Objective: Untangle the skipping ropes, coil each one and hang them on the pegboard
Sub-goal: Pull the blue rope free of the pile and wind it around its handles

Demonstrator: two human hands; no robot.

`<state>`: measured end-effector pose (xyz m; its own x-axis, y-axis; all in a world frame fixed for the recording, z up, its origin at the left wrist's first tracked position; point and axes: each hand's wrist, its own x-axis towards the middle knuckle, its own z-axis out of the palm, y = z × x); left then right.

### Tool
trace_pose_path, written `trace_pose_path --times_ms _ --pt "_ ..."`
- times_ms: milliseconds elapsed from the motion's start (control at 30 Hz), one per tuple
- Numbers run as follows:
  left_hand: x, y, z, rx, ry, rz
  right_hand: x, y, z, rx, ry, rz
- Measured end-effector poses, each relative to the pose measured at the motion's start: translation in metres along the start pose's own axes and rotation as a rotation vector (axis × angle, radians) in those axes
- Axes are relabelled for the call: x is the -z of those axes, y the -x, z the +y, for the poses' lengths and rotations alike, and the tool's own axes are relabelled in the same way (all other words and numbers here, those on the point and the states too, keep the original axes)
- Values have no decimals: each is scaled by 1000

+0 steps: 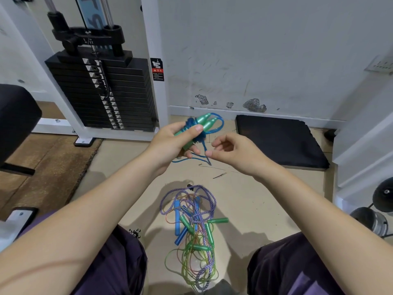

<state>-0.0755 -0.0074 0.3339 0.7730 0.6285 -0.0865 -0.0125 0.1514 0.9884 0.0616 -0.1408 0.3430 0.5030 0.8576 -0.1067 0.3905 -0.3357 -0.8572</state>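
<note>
White-framed weight machine with a black stacked-plate column (102, 92): standing against the scuffed wall at upper left, its top cut off by the frame edge; no pegboard is showing anywhere, so the hanging place cannot be located. Flat black foam floor mat (280, 139): lying against the wall at right, not touching the ropes. Tangled heap of skipping ropes (191, 226), with a purple-and-white braided cord, thin green and orange plastic cords, and blue and green plastic handles: lying on the beige floor between the person's knees, apparently waiting its turn; how many ropes it is holding is hard to say, the cords crossing too densely to trace. Blue plastic-cord skipping rope with green tapered handles (200, 126): being held up above the floor, its two handles side by side and cord wound round them, probably to keep the coil from springing apart. Left hand (176, 139): clenching round both handles and the wound cord, thumb pressing on top; its fingers are hiding the handles' lower ends. Right hand (229, 150): fingers loosely curled, fingertips pinching the loose blue tail just beside the bundle, seemingly feeding the last turn. The tail's free end is blurring below the hands.
</note>
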Motion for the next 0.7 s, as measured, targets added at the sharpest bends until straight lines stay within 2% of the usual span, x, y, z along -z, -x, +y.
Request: trace_pose_path --times_ms 67,133,200,300,400,467,567,700 --pt "-3 2 1 7 43 -135 -2 2 -3 36 -46 -73" --pt "-3 3 2 3 44 -175 -2 6 -7 58 -60 -151" --pt "-2 2 1 -1 28 -127 -2 8 -9 46 -118 -193" --pt "1 -1 1 -10 13 4 -3 9 -12 0 -124 -161" --pt "3 -2 2 -24 -37 121 -1 8 -14 20 -11 -135" --pt "4 -2 2 -41 -138 148 1 8 -15 107 115 -92" --pt "4 -1 2 -27 -339 75 6 9 -16 272 260 -11" --pt "12 2 6 104 -450 -182 21 9 -17 338 299 37"
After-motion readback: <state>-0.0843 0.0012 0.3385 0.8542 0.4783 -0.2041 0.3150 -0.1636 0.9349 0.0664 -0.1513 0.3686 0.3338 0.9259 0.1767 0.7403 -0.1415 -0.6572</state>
